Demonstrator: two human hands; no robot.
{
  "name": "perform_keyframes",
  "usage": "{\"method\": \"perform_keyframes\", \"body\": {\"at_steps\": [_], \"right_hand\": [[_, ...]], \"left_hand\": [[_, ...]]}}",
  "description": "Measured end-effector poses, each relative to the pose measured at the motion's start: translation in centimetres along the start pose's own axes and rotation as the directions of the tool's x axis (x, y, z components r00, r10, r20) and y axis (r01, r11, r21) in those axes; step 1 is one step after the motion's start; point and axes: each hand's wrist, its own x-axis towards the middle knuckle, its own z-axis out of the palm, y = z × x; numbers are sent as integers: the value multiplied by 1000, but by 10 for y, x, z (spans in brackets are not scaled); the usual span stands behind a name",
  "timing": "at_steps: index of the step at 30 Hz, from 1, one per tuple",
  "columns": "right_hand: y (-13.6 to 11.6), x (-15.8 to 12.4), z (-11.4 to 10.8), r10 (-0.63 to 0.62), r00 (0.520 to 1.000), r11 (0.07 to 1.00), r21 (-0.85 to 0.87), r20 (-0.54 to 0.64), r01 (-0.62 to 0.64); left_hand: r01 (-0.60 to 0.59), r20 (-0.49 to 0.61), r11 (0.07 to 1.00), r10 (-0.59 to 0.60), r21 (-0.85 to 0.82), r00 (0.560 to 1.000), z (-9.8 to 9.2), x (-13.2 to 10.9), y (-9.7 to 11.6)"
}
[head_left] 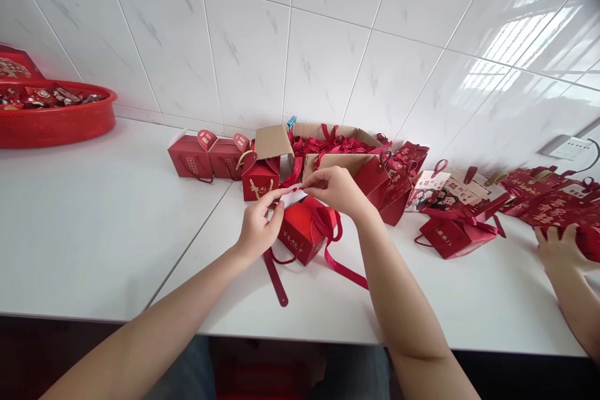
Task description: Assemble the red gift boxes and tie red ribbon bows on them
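A red gift box with gold lettering stands on the white table in front of me. My left hand pinches a white-faced flap at the top of this box, thumb and fingers on its left edge. From the other side, my right hand has thumb and fingertips closed at the flap's upper right edge, by a small red bit. A dark red ribbon loops over the box's right side and trails onto the table. In front of the box lies a flat red strap with a rounded end.
Behind stands a cardboard carton full of red ribbons. Two closed red boxes and a rope-handled box are left of it. More boxes, one ribbon-tied box, and another person's hand are right. A red basket holds wrapped sweets.
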Motion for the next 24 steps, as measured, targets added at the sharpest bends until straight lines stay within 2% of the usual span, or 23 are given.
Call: {"method": "perform_keyframes", "body": {"at_steps": [4, 10, 15, 24], "right_hand": [[-1, -1, 2, -60, 998, 997, 47, 33, 58], [1, 1, 10, -104, 995, 989, 101, -7, 105], [2, 2, 10, -84, 996, 996, -15, -14, 84], [0, 2, 16, -42, 999, 999, 5, 0, 42]], "left_hand": [[-27, -18, 1000, 27, -15, 999, 1, 0, 0], [-63, -23, 998, 63, -8, 998, 1, 1, -2], [-72, -24, 997, 73, 7, 997, 1, 1, -1], [-123, -26, 992, 124, 30, 992, 1, 2, -2]]}}
